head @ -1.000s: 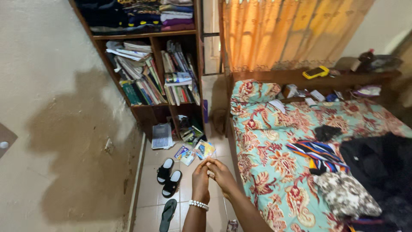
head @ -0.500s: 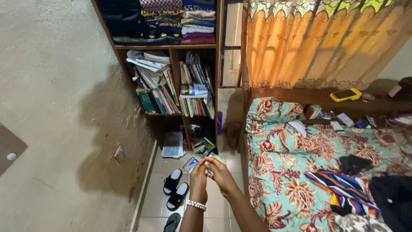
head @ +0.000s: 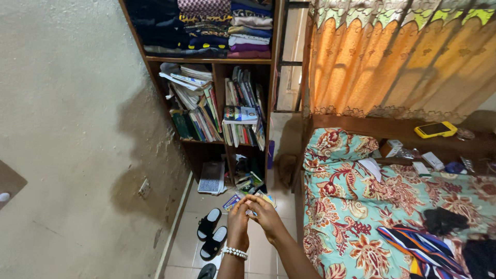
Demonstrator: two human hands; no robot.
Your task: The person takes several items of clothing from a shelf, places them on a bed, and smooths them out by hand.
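Two bare hands meet low in front of the tall dark wooden bookshelf [head: 227,77], fingertips touching over the pale tiled floor [head: 263,253]. The left hand [head: 238,219], with a white beaded bracelet [head: 235,252] at its wrist, is raised with its fingers pressed against those of the right hand [head: 267,214]; whether either grip is closed on anything I cannot tell, since nothing shows clearly between the fingers. Just behind the hands, at the foot of the bookshelf, small colourful booklets [head: 233,200] lie scattered on the floor, and a grey patterned pad [head: 212,178] leans against the bookshelf's bottom compartment. Left of the hands and in front of the bookshelf sits a pair of black slide sandals [head: 211,233], side by side. In the bookshelf, folded clothes [head: 227,26] are stacked on the upper shelf and leaning books and papers [head: 217,108] fill the two compartments below. Right of the bookshelf stands a bed with a teal and red floral sheet [head: 361,206], carrying a striped multicoloured cloth [head: 418,248] and a dark crumpled garment [head: 444,219]. Above the bed hangs an orange curtain [head: 392,62], and a yellow flat device [head: 435,129] rests on the brown wooden headboard ledge [head: 361,126].
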